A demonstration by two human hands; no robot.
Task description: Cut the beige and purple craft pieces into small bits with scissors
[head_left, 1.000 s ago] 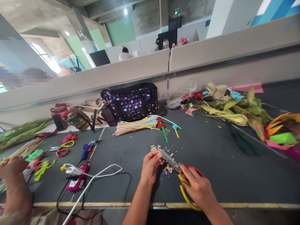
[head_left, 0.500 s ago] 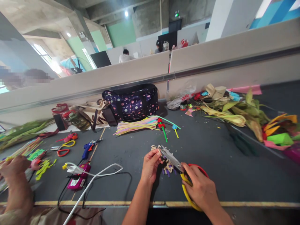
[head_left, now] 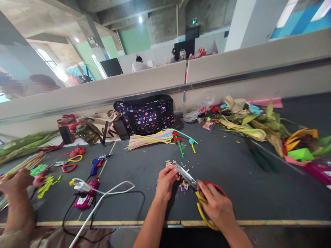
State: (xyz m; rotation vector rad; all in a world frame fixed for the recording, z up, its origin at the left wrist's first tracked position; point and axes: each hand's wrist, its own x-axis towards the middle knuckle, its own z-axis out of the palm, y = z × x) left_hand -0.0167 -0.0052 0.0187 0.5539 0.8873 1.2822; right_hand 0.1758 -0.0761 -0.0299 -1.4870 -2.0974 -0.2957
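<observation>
My right hand (head_left: 216, 206) grips a pair of scissors (head_left: 196, 187) with red and yellow handles; the blades point up-left and look closed. My left hand (head_left: 167, 182) is pinched on a small pale piece right at the blade tips; the piece is too small to name. Under the blades lies a heap of short pale and purple cut bits (head_left: 183, 184) on the dark table (head_left: 232, 179).
A bundle of coloured pipe cleaners (head_left: 151, 138) and small pipe-cleaner flowers (head_left: 178, 139) lie before a dotted bag (head_left: 146, 114). Corn husks (head_left: 248, 125) pile at the right. A glue gun (head_left: 97, 162), cables (head_left: 100, 196) and spare scissors (head_left: 71, 163) lie left, by another person's hand (head_left: 15, 181).
The scissor blades were apart half a second ago and are now together. My hands have barely shifted; the view tilted slightly.
</observation>
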